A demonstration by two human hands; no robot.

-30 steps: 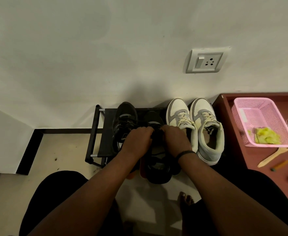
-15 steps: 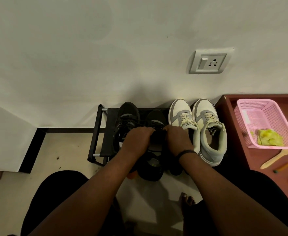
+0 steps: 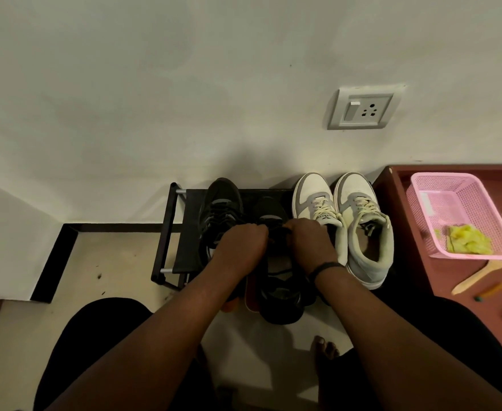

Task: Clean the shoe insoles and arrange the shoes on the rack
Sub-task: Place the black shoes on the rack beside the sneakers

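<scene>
A low black shoe rack [image 3: 184,232] stands against the wall. One black sneaker [image 3: 221,203] sits on its left part. A second black sneaker [image 3: 276,280] lies beside it, heel hanging over the rack's front edge. My left hand [image 3: 239,246] and my right hand [image 3: 310,243] both grip this second sneaker near its laces and tongue, fingers curled. A reddish insole [image 3: 251,295] shows along its left side. A pair of white and grey sneakers [image 3: 347,226] stands on the rack's right part.
A reddish-brown table [image 3: 451,277] at the right holds a pink basket [image 3: 463,185] with a yellow cloth [image 3: 469,240], a wooden stick [image 3: 478,277] and small items. A wall socket [image 3: 363,109] is above. My knees and a bare foot [image 3: 325,350] are below on the floor.
The second black sneaker has shifted a little over the rack's front edge while both hands kept their grip on it; the view moved slightly.
</scene>
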